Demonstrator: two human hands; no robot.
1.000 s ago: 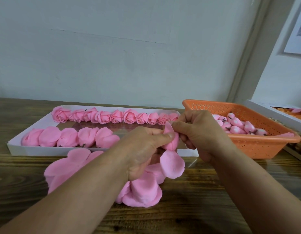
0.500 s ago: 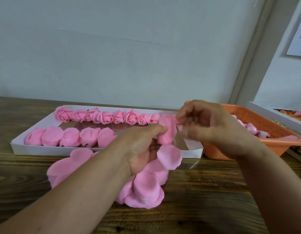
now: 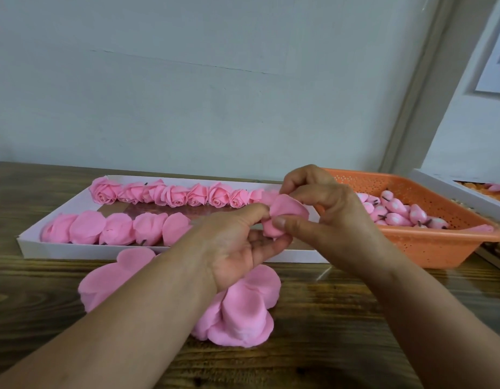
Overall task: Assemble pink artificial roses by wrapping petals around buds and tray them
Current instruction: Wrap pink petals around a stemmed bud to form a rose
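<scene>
Above the near edge of the white tray (image 3: 35, 248), both hands meet around a half-made pink rose (image 3: 285, 217), held in the air over the wooden surface (image 3: 341, 318). The left hand (image 3: 237, 248) lies palm up beneath the flower, its thumb pressed against the left side and its fingers curled under the base. The right hand (image 3: 327, 214) comes in from the right, thumb against the lower front of the petals and the other fingers curled over the top, so the two hands together are clamped on the rose. Inside the tray, a back row of finished roses (image 3: 170, 195) runs along the far wall, and a front row of wrapped, rounder pink pieces (image 3: 116, 228) lies closer to the near wall; some show a short dark stem at the bottom. On the surface just in front of the tray, under the left forearm, sits a loose heap of flat pink petals (image 3: 243, 310), with more petals spreading to the left of the arm. To the right of the tray, touching or just beside it, stands an orange perforated basket (image 3: 428, 248) holding a pile of pale pink buds (image 3: 397, 214) with dark stems. Beyond the basket, at the right edge of the view, part of another white tray (image 3: 439, 186) shows, with pink and orange contents too cut off to identify. A pale wall (image 3: 215, 94) rises behind the surface.
</scene>
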